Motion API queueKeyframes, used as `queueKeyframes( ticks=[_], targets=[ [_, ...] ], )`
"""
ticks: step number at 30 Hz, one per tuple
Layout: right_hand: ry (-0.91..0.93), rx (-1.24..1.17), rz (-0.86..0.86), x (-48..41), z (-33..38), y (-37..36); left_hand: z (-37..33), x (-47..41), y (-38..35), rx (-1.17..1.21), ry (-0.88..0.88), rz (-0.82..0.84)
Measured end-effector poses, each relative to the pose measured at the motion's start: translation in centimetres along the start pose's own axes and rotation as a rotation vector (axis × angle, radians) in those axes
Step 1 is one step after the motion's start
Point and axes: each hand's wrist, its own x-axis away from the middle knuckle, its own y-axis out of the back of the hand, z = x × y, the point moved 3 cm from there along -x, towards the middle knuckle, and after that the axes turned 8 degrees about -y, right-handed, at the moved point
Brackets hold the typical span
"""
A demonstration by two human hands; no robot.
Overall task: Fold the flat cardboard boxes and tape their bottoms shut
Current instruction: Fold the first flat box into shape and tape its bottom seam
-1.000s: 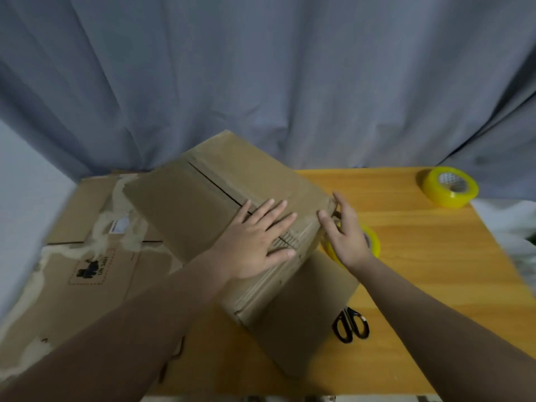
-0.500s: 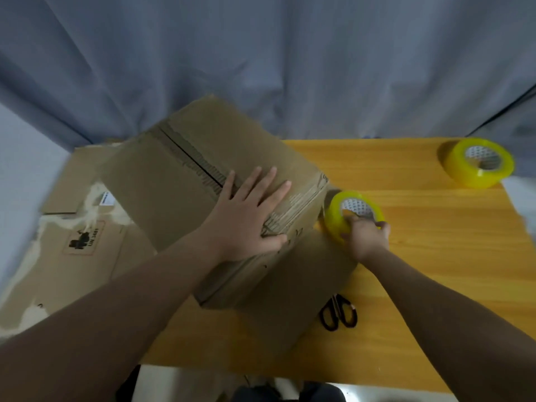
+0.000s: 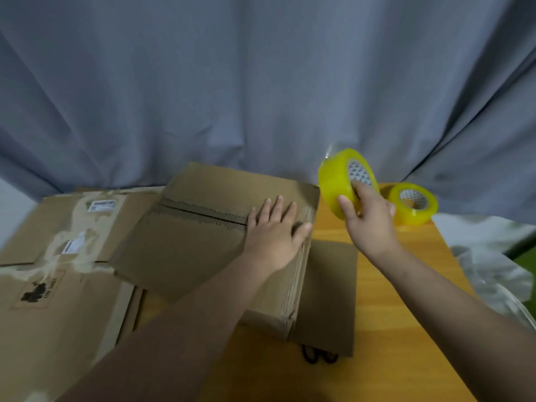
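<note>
The box (image 3: 203, 256) sits on the table (image 3: 406, 285), flaps closed. My left hand (image 3: 275, 230) presses flat on the right end of the seam (image 3: 203, 215). My right hand (image 3: 369, 221) grips the tape (image 3: 336, 184), raised just beyond that end. The seam runs leftward.

Your open lane is the bare strip of the yellow wooden table (image 3: 406, 300) on the right, running from near to far. At its far end a second roll of yellow tape (image 3: 417, 211) lies flat. The yellow tape roll (image 3: 336, 181) in your right hand (image 3: 368, 219) hangs in the air just left of it. The brown cardboard box (image 3: 188, 248) and its flap block the middle. Black scissors handles (image 3: 316, 356) poke out at the flap's near edge, flattened cardboard sheets (image 3: 58, 285) fill the left, and the grey fabric curtain (image 3: 261, 82) closes the far side
</note>
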Motion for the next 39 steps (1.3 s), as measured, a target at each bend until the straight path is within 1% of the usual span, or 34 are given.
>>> queueKeyframes(
  ticks=[2,4,5,7,9,11,13,15,17,19,21,23,25,26,30,32,34,37,38,39],
  targets=[
    [0.083,0.023,0.010,0.5,2.3,-0.5,2.2,1.0,0.8,-0.012,-0.117,-0.062],
    [0.199,0.077,0.016,1.5,5.0,-1.8,5.2,2.7,1.9,-0.028,-0.184,-0.083],
    [0.260,0.101,0.013,2.0,6.3,-2.6,7.1,3.6,2.3,-0.040,-0.173,-0.066],
    [0.344,0.142,0.037,3.1,8.6,-4.5,11.3,5.4,2.9,-0.067,-0.079,-0.019],
    [0.382,0.175,0.084,3.9,10.2,-6.3,15.4,7.0,3.8,-0.064,0.058,0.040],
    [0.392,0.224,0.110,4.4,11.1,-8.0,18.6,8.0,4.5,-0.014,0.145,0.076],
    [0.384,0.270,0.108,5.0,11.7,-9.4,21.0,8.4,5.2,0.016,0.174,0.082],
    [0.377,0.288,0.069,5.4,11.8,-10.2,22.7,8.3,5.6,0.019,0.135,0.123],
    [0.371,0.289,0.034,5.7,11.6,-10.4,23.3,8.1,5.6,-0.001,0.029,0.152],
    [0.356,0.280,0.009,5.4,11.2,-10.3,23.2,8.0,5.1,0.036,-0.039,0.086],
    [0.322,0.288,-0.012,5.0,10.9,-10.2,22.2,8.6,4.6,0.097,-0.040,0.014],
    [0.296,0.293,-0.055,4.5,10.8,-10.0,20.9,9.2,4.2,0.050,-0.033,0.001],
    [0.311,0.267,-0.084,4.5,11.1,-9.8,20.1,9.3,4.2,0.018,-0.016,-0.037],
    [0.336,0.237,-0.097,4.7,11.5,-9.7,20.0,9.3,4.3,0.000,-0.005,-0.064],
    [0.398,0.073,-0.155,5.9,14.8,-8.8,20.2,8.4,4.0,-0.204,-0.001,-0.162],
    [0.406,-0.004,-0.134,6.4,16.5,-8.1,20.4,8.1,3.8,-0.198,-0.005,-0.185],
    [0.342,-0.054,-0.087,6.3,17.7,-7.5,20.6,8.0,3.8,-0.150,-0.007,-0.200],
    [0.088,-0.127,-0.004,5.3,17.9,-7.2,20.7,8.0,3.8,-0.106,-0.001,-0.167],
    [0.036,-0.131,0.011,5.0,17.7,-7.2,20.8,8.0,3.8,-0.048,0.003,-0.159],
    [0.010,-0.127,0.025,4.7,17.5,-7.2,20.9,8.1,3.9,0.058,0.005,-0.173]
  ],
)
